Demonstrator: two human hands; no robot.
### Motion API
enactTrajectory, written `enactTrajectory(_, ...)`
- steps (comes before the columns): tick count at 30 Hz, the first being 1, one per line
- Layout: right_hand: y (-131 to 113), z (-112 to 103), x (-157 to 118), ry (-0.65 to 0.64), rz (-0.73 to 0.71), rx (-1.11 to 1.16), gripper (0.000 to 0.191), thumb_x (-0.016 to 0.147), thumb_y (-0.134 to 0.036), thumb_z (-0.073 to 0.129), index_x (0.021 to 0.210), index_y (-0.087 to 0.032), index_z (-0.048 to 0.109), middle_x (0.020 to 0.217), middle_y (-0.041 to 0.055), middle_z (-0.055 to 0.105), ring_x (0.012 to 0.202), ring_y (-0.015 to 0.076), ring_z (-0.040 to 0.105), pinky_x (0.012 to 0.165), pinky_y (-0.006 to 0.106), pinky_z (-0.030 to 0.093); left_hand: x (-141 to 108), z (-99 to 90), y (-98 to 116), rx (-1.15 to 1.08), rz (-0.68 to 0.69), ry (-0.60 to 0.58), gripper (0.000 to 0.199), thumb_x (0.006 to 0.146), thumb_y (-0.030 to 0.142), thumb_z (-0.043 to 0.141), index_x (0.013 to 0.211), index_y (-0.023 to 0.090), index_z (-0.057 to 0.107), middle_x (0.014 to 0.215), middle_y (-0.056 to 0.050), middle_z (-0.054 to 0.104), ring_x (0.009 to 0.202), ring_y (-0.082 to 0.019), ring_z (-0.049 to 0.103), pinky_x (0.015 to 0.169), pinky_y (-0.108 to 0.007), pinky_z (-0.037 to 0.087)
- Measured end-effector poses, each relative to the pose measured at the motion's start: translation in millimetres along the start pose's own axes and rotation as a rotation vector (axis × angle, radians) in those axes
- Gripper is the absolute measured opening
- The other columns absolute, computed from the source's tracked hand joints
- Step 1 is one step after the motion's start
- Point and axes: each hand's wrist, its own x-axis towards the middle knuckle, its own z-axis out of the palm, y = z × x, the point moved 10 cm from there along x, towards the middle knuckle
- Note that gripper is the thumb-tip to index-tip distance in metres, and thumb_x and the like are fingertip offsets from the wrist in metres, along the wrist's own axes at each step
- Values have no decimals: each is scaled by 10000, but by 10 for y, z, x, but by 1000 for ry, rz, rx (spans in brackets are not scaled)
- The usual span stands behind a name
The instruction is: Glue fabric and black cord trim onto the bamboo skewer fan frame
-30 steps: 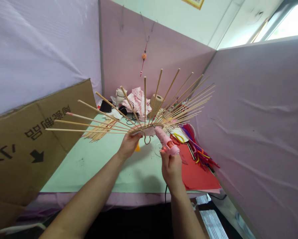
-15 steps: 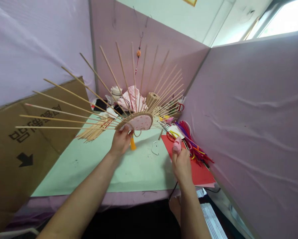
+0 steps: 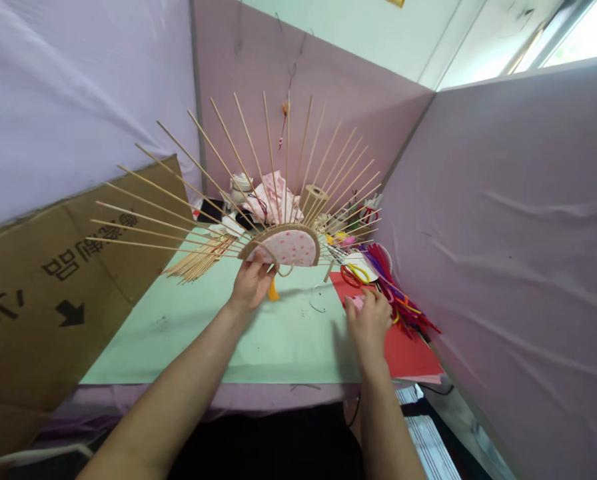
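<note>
pale pink half-round panel [image 3: 293, 247] with deeper pink spots, tan rim [image 3: 280, 230], straw-coloured sticks [image 3: 272, 157], pink glue gun [image 3: 357, 302], orange-yellow tassel [image 3: 273, 290], mint-green worktop [image 3: 213, 340], red paper [image 3: 407, 355], red and purple strips [image 3: 403, 305], brown cardboard [image 3: 103, 277] with black characters, lilac cloth [image 3: 518, 247]

Daylight glares from a window [image 3: 586, 37] high to the right of the counter [image 3: 288, 353], its panes burned to white, while soft, even light bathes the counter itself. The right hand [image 3: 371, 320] casts a faint, blurry-edged shadow onto the counter. Below the counter, the scene sinks to near black. Thin sticks [image 3: 226, 133] above the counter look soft toward their tips, and wide-angle distortion stretches the cardboard [image 3: 93, 287] left of the counter, its lettering slightly blurred.
</note>
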Motion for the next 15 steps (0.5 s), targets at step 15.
enactTrajectory(15,-1857,-187,129,138,-430,782,124,893,-309,593,848,-196,618,904,42,579,929,188,540,892,353,434,-127,105,-122,-30,-55,-21,321,667,287,823,945,243,669,936,17,708,782,-107,634,709,-239,488)
